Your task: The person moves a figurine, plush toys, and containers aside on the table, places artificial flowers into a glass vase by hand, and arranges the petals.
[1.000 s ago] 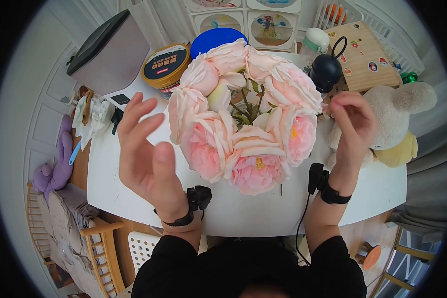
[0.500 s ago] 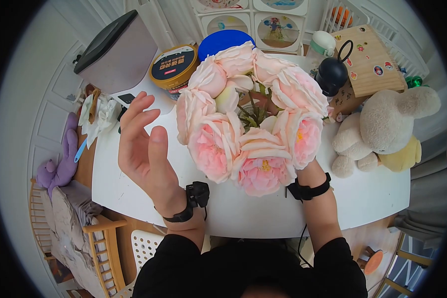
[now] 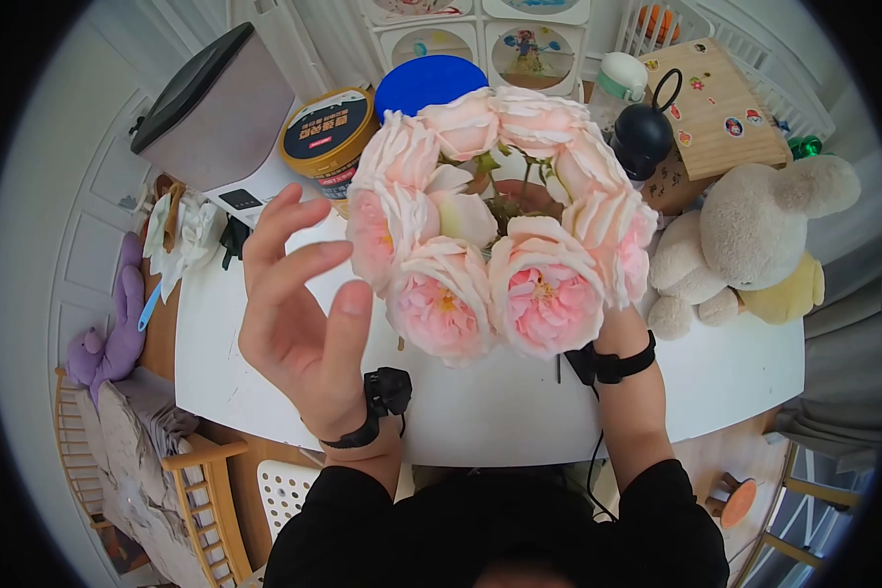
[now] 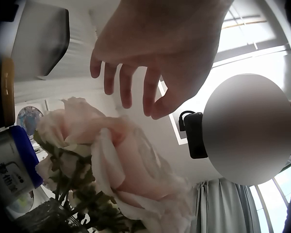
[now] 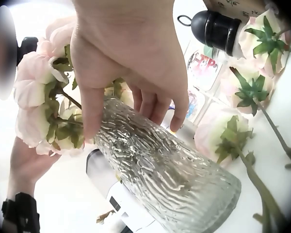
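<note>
Pale pink roses point(image 3: 549, 294) form a ring above the table in the head view. They stand in a ribbed clear glass vase point(image 5: 165, 170), which shows tilted in the right wrist view. My right hand point(image 5: 131, 58) grips the vase near its neck, thumb on one side and fingers on the other; the blooms cover most of this hand in the head view. Left of the roses, my left hand point(image 3: 299, 323) is raised with spread, slightly bent fingers and holds nothing. In the left wrist view, that hand point(image 4: 157, 53) hangs over the blooms without touching them.
Several separate rose stems point(image 5: 264, 189) lie on the white table point(image 3: 500, 421). Behind the bouquet stand a gold-rimmed tub point(image 3: 328, 132), a blue lid point(image 3: 431, 86) and a black bottle point(image 3: 643, 137). A plush toy point(image 3: 755, 235) sits at the right, a grey-lidded bin point(image 3: 216, 108) at the back left.
My right hand has gone from beside the roses to the vase beneath them and grips it. The ring of blooms has turned and shifted slightly. My left hand has stayed nearly in place.
</note>
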### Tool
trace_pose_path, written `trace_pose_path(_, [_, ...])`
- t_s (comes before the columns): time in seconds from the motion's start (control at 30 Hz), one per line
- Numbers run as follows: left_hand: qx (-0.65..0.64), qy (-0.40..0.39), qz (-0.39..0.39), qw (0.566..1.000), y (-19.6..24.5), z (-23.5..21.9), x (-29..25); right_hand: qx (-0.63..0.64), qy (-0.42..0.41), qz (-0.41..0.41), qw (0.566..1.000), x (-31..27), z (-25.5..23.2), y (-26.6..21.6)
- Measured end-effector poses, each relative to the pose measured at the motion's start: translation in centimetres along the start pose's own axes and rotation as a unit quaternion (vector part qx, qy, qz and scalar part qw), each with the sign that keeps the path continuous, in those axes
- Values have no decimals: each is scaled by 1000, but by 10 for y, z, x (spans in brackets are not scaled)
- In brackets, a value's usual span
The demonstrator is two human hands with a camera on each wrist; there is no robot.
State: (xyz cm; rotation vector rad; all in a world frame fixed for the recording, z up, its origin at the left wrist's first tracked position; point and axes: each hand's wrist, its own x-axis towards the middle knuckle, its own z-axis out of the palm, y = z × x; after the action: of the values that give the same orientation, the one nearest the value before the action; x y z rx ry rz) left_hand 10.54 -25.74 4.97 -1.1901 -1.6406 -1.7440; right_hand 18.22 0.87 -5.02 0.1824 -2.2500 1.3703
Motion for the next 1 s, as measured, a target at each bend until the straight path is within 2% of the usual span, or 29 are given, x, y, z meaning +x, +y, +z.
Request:
trace_pose_path(0.13, [35, -47, 18, 998, 14, 10, -5, -56, 17, -16, 998, 10, 4, 3])
trace_pose_path(0.2, [64, -74, 18, 995, 22, 14, -6, -83, 25, -24, 996, 14, -15, 14])
trace_pose_path(0.23, [79, -87, 18, 993, 24, 16, -7, -96, 29, -28, 995, -44, -19, -1])
trace_pose_path(0.27, [84, -91, 31, 992, 23, 20, -10, -110, 33, -32, 993, -45, -19, -1])
trace_pose_path(0.3, [95, -105, 34, 989, 26, 22, -9, -58, 41, 46, 996, -46, -28, -10])
trace_pose_path(0.37, [117, -132, 38, 984, 33, 26, -7, 48, 55, 201, 977, -49, -56, -39])
trace_pose_path(0.4, [150, -162, 52, 974, 30, 25, -11, 49, 104, 174, 978, -49, -62, -53])
trace_pose_path(0.47, [168, -174, 52, 969, 33, 32, -12, 53, 200, 119, 971, -50, -69, -76])
trace_pose_path(0.57, [198, -176, 61, 962, 32, 42, -13, -7, 226, -110, 968, -44, -60, -93])
trace_pose_path(0.67, [193, -160, 60, 966, 29, 46, -13, -111, 201, -173, 958, -33, -49, -104])
trace_pose_path(0.87, [161, -130, 70, 976, 19, 46, -14, -142, 128, -155, 969, -30, -45, -107])
trace_pose_path(1.0, [144, -125, 77, 979, 18, 46, -15, -154, 116, -153, 969, -30, -48, -106])
